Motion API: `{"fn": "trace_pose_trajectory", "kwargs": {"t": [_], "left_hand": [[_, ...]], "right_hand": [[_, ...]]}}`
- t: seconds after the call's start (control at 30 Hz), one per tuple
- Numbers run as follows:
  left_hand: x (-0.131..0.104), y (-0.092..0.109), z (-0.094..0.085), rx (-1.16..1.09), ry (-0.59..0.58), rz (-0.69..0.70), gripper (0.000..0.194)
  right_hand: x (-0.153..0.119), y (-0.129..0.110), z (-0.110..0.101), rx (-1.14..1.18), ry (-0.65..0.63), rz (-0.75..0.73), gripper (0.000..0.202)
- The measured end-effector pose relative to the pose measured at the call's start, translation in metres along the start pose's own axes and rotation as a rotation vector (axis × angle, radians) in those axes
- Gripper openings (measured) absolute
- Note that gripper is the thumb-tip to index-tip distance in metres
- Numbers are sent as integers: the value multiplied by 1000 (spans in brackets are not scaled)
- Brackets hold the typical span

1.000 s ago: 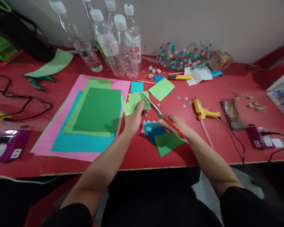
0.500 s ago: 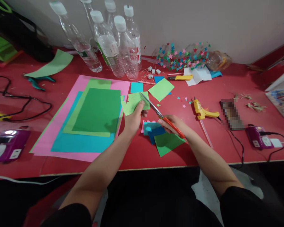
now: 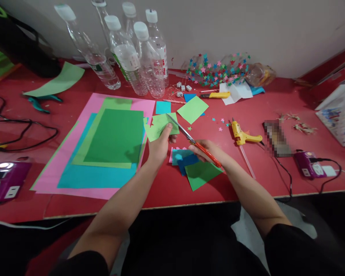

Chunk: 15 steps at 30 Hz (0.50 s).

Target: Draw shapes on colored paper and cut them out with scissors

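Between the thumb and fingers of my left hand [image 3: 161, 143] is a light green piece of paper [image 3: 155, 126], with a star-shaped gap near its left edge. My right hand [image 3: 205, 150] grips red-handled scissors [image 3: 204, 150]. Their blades point up and left, lying along the paper's right edge. Whether the blades are parted I cannot tell. Beneath my hands on the red table are blue and pink scraps [image 3: 178, 155] and a green sheet [image 3: 202, 175]. Another light green square [image 3: 193, 109] and a turquoise square [image 3: 163, 107] lie just beyond the held paper.
Stacked coloured sheets [image 3: 115, 134] lie to the left. Several clear plastic bottles [image 3: 151, 67] stand along the wall. A star-covered bottle [image 3: 218, 69] lies at the back, near a yellow utility knife [image 3: 218, 95]. On the right are a yellow glue gun [image 3: 243, 135] and a purple power strip [image 3: 309, 165].
The whole view has shifted slightly, so things appear a little further left. My hands keep the same hold on the paper and scissors, with no clear movement relative to the table.
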<state>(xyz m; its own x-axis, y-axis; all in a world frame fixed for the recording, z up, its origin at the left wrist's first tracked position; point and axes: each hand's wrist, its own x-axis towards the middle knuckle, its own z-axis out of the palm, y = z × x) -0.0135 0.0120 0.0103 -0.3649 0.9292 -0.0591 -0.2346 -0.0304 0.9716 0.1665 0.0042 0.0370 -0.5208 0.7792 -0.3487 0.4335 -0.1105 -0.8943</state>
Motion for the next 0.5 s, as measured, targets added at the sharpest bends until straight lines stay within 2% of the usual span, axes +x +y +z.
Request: {"fn": "trace_pose_trajectory", "kwargs": {"t": [0.13,0.27,0.4,0.5], "left_hand": [[-1,1,1,-4,23,-7,27],[1,1,-2,-28,-24,16,27],[10,6,-10,-127,85,161,23],[18,12,-16,-218,76,268,21]], "right_hand": [[-1,-5,-3,-2,-14,1,48],[-2,-6,-7,-19,-25,-9,48],[-4,-8,-12,-91,14,23,46],[-5,-11,-15,-145,46,49,46]]}}
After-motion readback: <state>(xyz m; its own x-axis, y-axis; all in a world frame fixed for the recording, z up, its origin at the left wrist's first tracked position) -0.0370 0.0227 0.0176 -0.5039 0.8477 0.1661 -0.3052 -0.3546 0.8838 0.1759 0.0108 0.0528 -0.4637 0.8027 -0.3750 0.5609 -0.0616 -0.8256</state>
